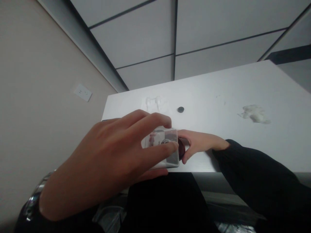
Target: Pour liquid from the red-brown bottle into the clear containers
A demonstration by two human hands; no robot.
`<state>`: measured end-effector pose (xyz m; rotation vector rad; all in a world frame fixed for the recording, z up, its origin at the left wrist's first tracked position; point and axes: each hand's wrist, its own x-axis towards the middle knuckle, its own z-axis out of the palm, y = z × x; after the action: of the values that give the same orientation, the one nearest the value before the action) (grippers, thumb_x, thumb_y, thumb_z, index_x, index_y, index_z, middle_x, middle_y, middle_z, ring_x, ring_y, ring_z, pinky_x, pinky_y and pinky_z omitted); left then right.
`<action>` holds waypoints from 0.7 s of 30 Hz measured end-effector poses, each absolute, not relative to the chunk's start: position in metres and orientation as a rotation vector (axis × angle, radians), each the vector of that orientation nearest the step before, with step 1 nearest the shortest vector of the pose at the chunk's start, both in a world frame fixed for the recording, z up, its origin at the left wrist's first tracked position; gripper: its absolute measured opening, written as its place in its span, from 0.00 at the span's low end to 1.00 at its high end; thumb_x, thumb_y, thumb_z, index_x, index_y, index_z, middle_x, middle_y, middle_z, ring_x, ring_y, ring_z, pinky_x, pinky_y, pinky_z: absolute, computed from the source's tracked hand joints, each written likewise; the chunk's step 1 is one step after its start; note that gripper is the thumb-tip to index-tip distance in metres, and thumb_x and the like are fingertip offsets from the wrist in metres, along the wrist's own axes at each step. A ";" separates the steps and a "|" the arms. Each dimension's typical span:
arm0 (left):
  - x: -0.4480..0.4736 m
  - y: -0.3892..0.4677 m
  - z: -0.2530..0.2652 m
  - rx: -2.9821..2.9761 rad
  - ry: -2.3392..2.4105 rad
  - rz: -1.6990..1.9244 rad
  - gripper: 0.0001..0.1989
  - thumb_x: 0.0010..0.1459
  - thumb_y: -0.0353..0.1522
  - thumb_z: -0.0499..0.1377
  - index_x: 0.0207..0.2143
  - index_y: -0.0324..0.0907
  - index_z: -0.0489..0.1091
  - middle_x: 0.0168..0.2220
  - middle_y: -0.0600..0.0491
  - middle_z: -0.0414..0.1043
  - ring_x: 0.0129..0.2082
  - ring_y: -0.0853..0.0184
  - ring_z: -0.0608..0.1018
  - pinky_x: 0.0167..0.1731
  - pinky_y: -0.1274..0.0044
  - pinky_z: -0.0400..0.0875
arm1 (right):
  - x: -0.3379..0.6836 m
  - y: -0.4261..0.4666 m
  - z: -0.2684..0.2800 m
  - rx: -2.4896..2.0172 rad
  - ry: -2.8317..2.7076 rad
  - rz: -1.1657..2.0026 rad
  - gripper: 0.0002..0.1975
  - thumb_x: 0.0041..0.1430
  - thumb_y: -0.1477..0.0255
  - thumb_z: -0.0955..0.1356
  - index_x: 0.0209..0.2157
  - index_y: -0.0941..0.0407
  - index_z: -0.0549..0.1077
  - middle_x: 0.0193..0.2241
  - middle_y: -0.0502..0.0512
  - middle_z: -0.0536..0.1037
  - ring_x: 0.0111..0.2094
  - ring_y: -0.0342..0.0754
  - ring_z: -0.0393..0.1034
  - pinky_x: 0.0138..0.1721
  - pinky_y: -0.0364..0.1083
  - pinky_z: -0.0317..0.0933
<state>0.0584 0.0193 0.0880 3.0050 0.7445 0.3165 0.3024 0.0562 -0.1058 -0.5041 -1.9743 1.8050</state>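
Note:
My left hand (114, 152) is close to the camera and closed around a small clear plastic box (173, 158), fingers on its top and side and one digit along its lower edge. Grey and reddish parts show through the clear wall, too blurred to name. Just right of the box, my right hand (194, 142) curves its thumb and fingers around a dark red round object (181, 149). The box partly covers that object, so whether the two touch cannot be told.
A small dark disc (180, 109) lies on the white table (206, 94) beyond my hands. A clear plastic piece (153, 103) is at the back left, a crumpled whitish wrapper or tissue (255, 114) at the right. A wall with a socket (83, 92) borders the left.

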 end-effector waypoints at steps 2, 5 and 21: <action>0.059 0.020 0.089 3.009 0.737 0.306 0.12 0.69 0.42 0.61 0.51 0.54 0.79 0.51 0.52 0.80 0.46 0.56 0.85 0.32 0.74 0.82 | 0.303 0.057 -0.106 -0.507 -1.990 1.798 0.44 0.48 0.57 0.83 0.64 0.54 0.72 0.56 0.60 0.80 0.62 0.61 0.72 0.65 0.58 0.63; 0.060 0.022 0.090 3.020 0.714 0.287 0.13 0.67 0.42 0.62 0.52 0.54 0.79 0.51 0.53 0.80 0.45 0.56 0.85 0.33 0.73 0.83 | 0.303 0.057 -0.106 -0.490 -1.978 1.806 0.43 0.48 0.58 0.83 0.64 0.55 0.72 0.56 0.60 0.80 0.61 0.61 0.72 0.65 0.58 0.63; 0.038 0.013 0.071 2.842 0.985 0.358 0.14 0.69 0.45 0.63 0.54 0.57 0.78 0.60 0.52 0.76 0.53 0.55 0.83 0.47 0.69 0.83 | 0.302 0.058 -0.109 -0.466 -2.001 1.796 0.49 0.49 0.58 0.83 0.69 0.52 0.68 0.68 0.62 0.73 0.68 0.62 0.68 0.71 0.59 0.57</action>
<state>0.0383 0.0129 0.0712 2.8416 0.9848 0.3582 0.3019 0.0581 -0.1092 -0.4662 -2.0013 1.7956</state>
